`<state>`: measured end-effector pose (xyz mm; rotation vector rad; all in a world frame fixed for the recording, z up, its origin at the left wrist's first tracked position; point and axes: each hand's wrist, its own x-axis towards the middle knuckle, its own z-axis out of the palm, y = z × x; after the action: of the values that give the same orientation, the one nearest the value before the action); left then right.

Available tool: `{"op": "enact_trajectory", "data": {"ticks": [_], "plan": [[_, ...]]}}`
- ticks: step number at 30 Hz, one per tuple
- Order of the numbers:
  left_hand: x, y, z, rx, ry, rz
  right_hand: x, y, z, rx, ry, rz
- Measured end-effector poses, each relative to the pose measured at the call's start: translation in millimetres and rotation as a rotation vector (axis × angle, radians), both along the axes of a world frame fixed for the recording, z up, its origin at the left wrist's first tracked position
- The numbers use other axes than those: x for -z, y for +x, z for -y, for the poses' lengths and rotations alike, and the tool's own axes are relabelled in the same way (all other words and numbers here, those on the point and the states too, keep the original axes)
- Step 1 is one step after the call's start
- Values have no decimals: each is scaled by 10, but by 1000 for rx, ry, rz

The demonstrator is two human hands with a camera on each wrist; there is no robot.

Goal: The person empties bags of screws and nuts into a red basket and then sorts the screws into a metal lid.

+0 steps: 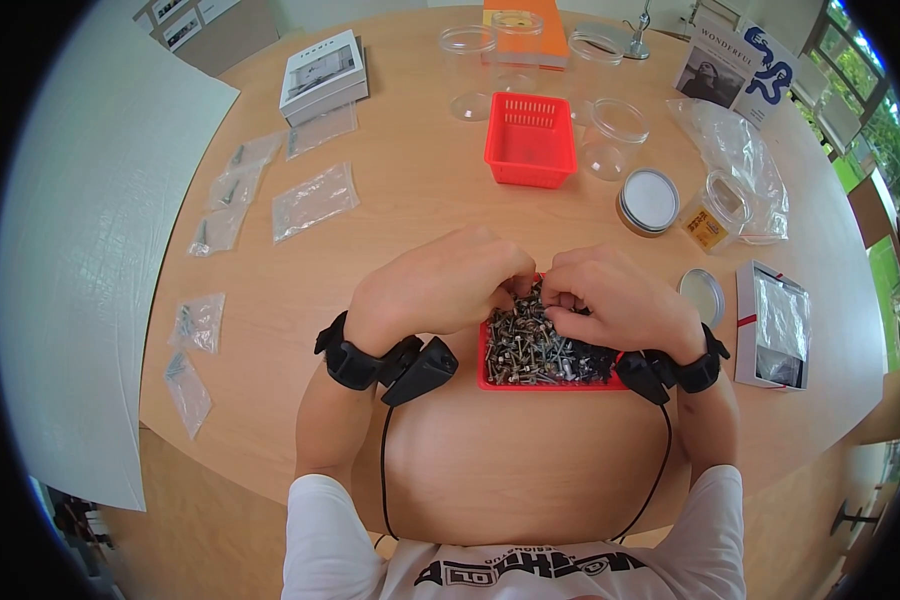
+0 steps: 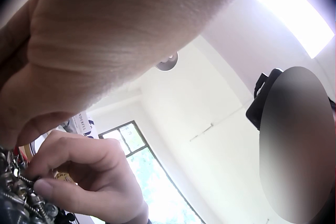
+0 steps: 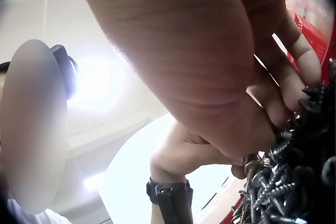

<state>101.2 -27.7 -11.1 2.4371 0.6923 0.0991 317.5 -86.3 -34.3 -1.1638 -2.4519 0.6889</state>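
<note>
In the head view, a red tray full of mixed screws stands close to the body, silver ones mostly left and black ones right. My left hand reaches over its far left part, fingers bent down at the screws. Opposite, my right hand dips into the far right part with curled fingers. The left wrist view has the right hand's thumb and index fingertip close together beside a silver screw. Black screws lie against the right fingers in the right wrist view. Whether either hand holds a screw, I cannot tell.
Beyond the tray stand an unfilled red basket and several clear jars. A round lidded tin, a loose lid and an open box are at right. Small plastic bags, some with screws, lie left.
</note>
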Motion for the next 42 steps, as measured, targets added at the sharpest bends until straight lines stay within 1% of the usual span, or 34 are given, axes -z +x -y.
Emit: {"op": "enact_trajectory", "data": {"ticks": [5, 8, 10, 14, 15, 18, 20, 21, 24, 25, 27, 30, 33, 36, 39, 42], "plan": [[39, -40, -22, -3, 38, 34, 14, 17, -21, 27, 11, -20], [-16, -73, -21, -24, 50, 19, -72, 94, -25, 149, 28, -90], [-72, -99, -9, -32, 44, 4, -84, 157, -73, 257, 80, -150], [-147, -163, 2, -44, 51, 23, -30, 331, -310, 408, 135, -240], [-160, -178, 4, -47, 57, 32, -49, 326, -393, 408, 185, -213], [-323, -184, 54, -133, -7, -30, 139, 423, -853, 200, 359, -93], [-350, -234, 61, -155, 5, -16, 278, 421, -1111, 164, 284, 78], [-361, -273, 62, -167, 14, -9, 280, 394, -1188, 146, 249, 163], [-387, -436, 71, -247, 5, 19, 276, 303, -1263, 241, 109, 274], [-414, -506, 71, -282, -8, 33, 270, 276, -1272, 211, 103, 256], [-472, -670, 96, -354, -42, 56, 267, 210, -1252, 149, 81, 218], [-540, -961, 123, -434, 7, 96, 195, -2, -1158, 69, 30, 183], [-553, -1187, 164, -545, -11, 127, 89, -269, -1062, 2, 40, 233], [-545, -1333, 176, -581, 3, 151, 62, -554, -938, 24, 77, 289], [-568, -1371, 166, -584, 16, 181, 42, -810, -753, 9, 151, 311], [-544, -1377, 125, -536, 58, 155, -17, -996, -490, 23, 224, 298]]}}
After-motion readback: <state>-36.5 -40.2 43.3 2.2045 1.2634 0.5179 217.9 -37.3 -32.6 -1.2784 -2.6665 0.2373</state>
